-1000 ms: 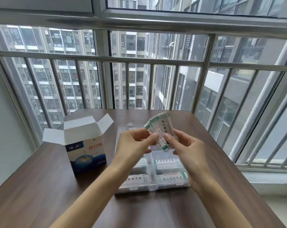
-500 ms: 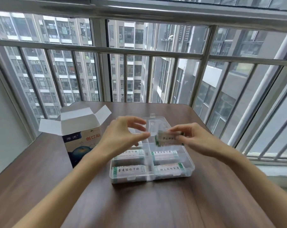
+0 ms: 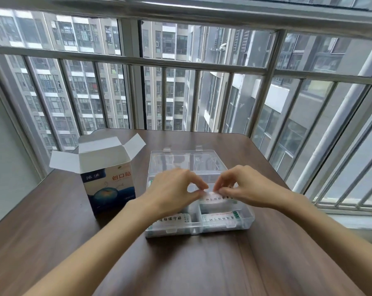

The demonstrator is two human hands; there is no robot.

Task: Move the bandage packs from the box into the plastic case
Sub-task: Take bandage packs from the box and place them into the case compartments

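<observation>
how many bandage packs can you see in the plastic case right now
3: one in the near left compartment, one in the near right compartment, and one being set into the compartment behind it, pinched by the left hand and right hand. More may be hidden under the hands.

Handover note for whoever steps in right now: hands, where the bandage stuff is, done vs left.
Left hand: fingertips pinch the left end of a bandage pack.
Right hand: fingertips pinch the same pack's right end, low over a right-side compartment of the clear plastic case.
Bandage box: upright on the table, left of the case, flaps open; contents not visible.
Case lid lies open behind the hands.
Done: packs already lie in both front compartments, front left and front right.
Left: seat and release this pack, then check the box for more.
</observation>
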